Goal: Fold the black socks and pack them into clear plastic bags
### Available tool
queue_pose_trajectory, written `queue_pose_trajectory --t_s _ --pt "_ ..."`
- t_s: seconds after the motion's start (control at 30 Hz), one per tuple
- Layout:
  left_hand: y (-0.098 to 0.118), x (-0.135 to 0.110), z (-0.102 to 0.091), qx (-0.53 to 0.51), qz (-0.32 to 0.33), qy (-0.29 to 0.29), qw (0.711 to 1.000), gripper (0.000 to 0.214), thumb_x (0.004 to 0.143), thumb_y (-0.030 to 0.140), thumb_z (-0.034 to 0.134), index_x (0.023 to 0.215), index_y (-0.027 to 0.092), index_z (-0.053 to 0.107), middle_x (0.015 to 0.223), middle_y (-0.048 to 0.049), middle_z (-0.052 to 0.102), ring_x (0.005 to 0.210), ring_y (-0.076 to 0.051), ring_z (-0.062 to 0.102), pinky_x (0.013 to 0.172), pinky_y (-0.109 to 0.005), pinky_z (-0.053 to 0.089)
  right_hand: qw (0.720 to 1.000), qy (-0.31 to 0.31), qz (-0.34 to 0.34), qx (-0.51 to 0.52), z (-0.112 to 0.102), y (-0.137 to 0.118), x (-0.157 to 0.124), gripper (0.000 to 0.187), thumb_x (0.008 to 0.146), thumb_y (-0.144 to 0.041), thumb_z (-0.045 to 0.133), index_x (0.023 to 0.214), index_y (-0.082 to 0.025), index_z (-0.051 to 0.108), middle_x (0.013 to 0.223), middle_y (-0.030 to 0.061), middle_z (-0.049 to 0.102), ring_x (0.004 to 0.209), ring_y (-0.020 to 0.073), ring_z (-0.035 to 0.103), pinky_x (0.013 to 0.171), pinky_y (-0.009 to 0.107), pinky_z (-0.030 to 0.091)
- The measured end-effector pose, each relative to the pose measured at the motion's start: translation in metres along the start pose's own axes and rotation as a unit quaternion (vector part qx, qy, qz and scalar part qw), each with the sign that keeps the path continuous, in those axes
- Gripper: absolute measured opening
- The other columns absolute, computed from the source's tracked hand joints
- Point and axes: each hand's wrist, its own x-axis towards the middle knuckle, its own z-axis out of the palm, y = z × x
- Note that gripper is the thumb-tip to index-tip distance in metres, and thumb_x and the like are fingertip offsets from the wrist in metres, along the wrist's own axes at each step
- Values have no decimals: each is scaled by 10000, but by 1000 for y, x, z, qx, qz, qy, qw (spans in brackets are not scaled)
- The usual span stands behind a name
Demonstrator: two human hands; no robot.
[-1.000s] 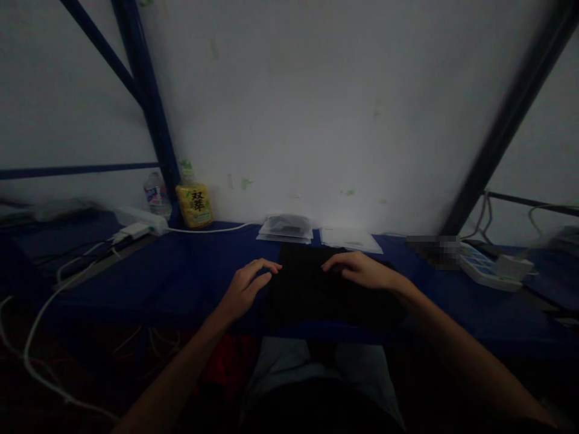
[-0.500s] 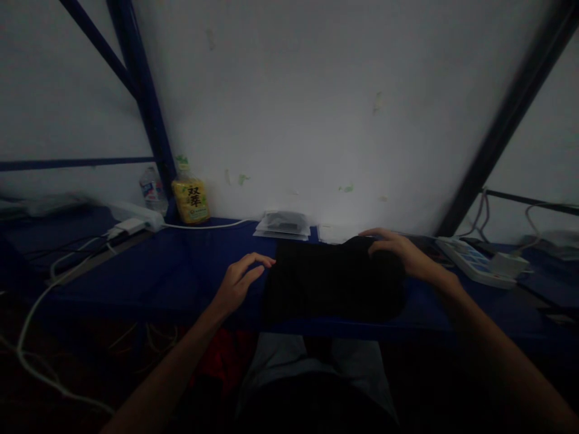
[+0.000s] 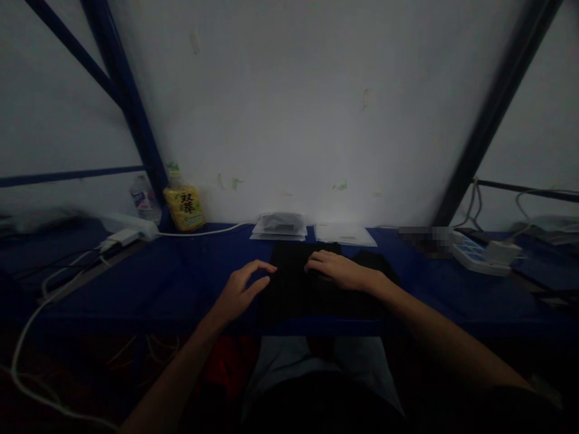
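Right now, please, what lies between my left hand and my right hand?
In the head view, part of a black item, apparently cloth, lies between your left hand and your right hand.

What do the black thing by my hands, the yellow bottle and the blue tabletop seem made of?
Black thing: probably matte fabric, since it looks soft-edged without shine; weave not visible. Yellow bottle: likely smooth plastic, with a translucent neck. Blue tabletop: slightly glossy, perhaps painted metal or board, given its faint sheen.

Left hand (image 3: 242, 292) with thumb and forefinger parted, right hand (image 3: 337, 269) palm down, fingers (image 3: 318, 260) lightly curling!
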Motion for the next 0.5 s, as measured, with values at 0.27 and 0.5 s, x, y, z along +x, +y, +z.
queue_pose_trajectory --t_s 0.27,0.5 --pt "-5 4 5 84 14 -83 993 222 901 317 476 995 204 642 1053 -31 679 1001 -184 614 913 -313 443 998 5 26 61 -23 43 -73 643 760 51 412 1285 -298 540 1462 15 389 1340 192 354 1089 453 339" --pt "11 21 8 220 -16 -166 961 240 872 279 486 1014 252 678 934 16 717 871 -161 658 795 -248 440 999 7 -16 37 -4 34 -67 801 677 84 446 1356 -341 469 1509 3 329 1399 214 253 1123 488 268"
